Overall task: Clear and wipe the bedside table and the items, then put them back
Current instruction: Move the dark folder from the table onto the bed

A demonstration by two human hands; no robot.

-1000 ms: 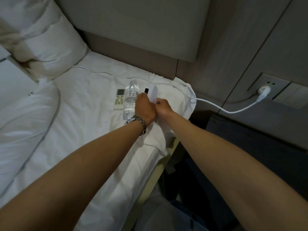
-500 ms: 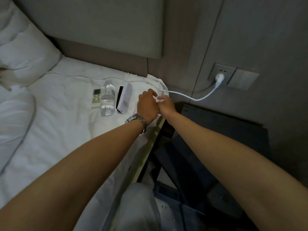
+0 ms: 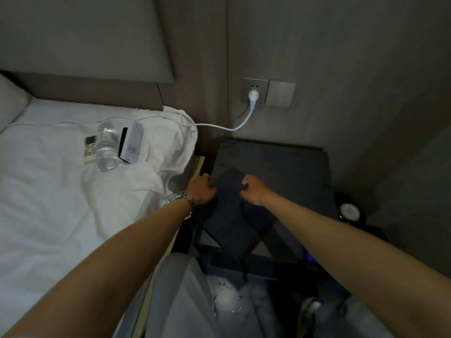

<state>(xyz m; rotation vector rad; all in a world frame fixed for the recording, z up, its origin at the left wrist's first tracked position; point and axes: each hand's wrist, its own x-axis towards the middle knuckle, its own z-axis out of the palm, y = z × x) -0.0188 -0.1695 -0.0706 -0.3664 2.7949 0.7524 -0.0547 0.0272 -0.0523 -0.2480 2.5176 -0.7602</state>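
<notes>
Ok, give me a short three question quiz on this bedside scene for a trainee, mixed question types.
1. True or false: both hands, left hand and right hand, hold the dark cloth.
2. Which item lies between the remote and the white box on the bed? A. water bottle B. mug C. book
3. Fill in: the white cable is plugged into the wall ____.

Key: 1 true; 2 A; 3 socket.

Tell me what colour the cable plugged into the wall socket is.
White; the cable shows clearly in the head view.
</notes>
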